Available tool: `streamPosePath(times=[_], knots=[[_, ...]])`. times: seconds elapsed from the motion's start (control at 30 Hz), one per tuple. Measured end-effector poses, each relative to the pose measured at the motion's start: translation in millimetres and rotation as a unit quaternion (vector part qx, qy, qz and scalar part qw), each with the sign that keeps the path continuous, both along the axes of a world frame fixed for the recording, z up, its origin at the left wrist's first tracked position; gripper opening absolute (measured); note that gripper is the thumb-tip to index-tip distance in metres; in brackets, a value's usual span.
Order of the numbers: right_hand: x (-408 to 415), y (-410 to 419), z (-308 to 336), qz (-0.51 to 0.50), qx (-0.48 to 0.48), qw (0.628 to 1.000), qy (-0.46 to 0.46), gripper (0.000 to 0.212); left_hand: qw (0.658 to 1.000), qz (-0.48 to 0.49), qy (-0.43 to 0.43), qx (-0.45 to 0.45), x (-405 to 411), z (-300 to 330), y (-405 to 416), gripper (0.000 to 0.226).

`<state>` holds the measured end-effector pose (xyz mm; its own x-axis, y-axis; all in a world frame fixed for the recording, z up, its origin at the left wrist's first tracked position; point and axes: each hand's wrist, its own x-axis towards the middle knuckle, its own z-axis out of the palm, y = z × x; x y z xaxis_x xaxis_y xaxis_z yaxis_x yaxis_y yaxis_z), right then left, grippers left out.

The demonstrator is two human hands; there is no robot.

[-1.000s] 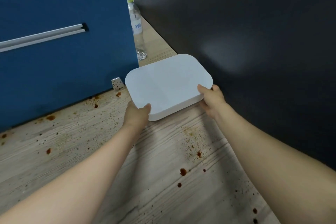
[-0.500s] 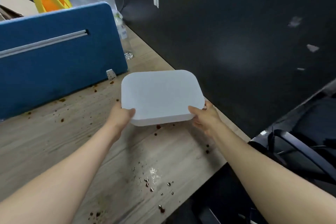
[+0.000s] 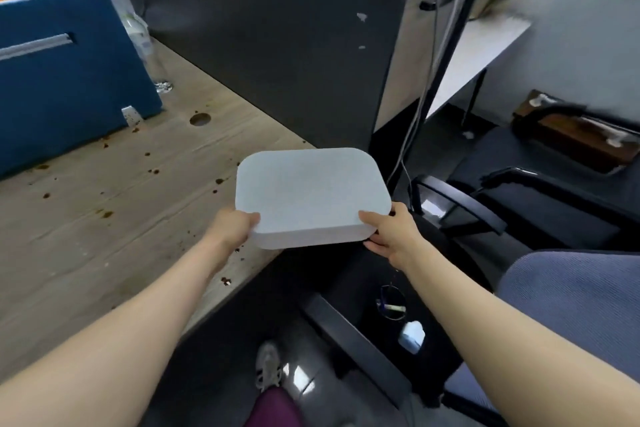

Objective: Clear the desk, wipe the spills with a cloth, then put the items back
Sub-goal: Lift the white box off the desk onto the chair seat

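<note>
You have the white box [image 3: 310,194] lifted clear of the desk [image 3: 104,218], hanging over the desk's right-hand edge with its far side already out above the dark gap toward the black chair [image 3: 485,204]. Your left hand [image 3: 232,229] grips the box's near left corner, thumb on top and the fingers hidden beneath it; your right hand [image 3: 388,232] grips the near right corner the same way, thumb on the lid and fingers curled under the bottom edge. Judging by how level it sits from a hold on one side only, the box is probably light and stiff, with a smooth, rounded shell that could slip through a loose pinch, so take it further along the two short sides, palms against the walls, rather than by the corners. Brown spills [image 3: 104,213] dot the desk to the left of the box and run up to the blue divider [image 3: 69,87] behind them, where a clear bottle [image 3: 152,59] stands beside the divider's right end; none of that is wiped yet, so you are likely at the clearing step
</note>
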<state>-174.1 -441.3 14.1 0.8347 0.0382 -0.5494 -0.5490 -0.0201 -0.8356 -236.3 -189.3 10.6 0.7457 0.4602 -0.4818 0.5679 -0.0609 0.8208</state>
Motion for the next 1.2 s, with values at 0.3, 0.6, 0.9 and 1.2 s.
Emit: streamPosePath(times=[0.3,0.6,0.9,1.2], knots=[[-6.0,-121.0,-24.6,-0.135,0.011,0.990,0.043,0.047,0.989,-0.136,-0.014,-0.061,47.8,-24.0,-121.6,0.038],[10.8,-201.4,-83.6,-0.263,0.018,0.959,0.103,0.042,0.961,-0.259,0.082,-0.056,142.6,-85.4,-198.2,0.048],[46.1,-222.9,-190.0,-0.359,-0.001,0.920,0.161,0.044,0.927,-0.358,0.106,-0.007,237.1,-175.0,-253.6,0.060],[64.2,-220.6,-303.2,-0.372,-0.054,0.907,0.190,0.053,0.903,-0.389,0.181,0.028,259.3,-276.9,-255.7,0.062]])
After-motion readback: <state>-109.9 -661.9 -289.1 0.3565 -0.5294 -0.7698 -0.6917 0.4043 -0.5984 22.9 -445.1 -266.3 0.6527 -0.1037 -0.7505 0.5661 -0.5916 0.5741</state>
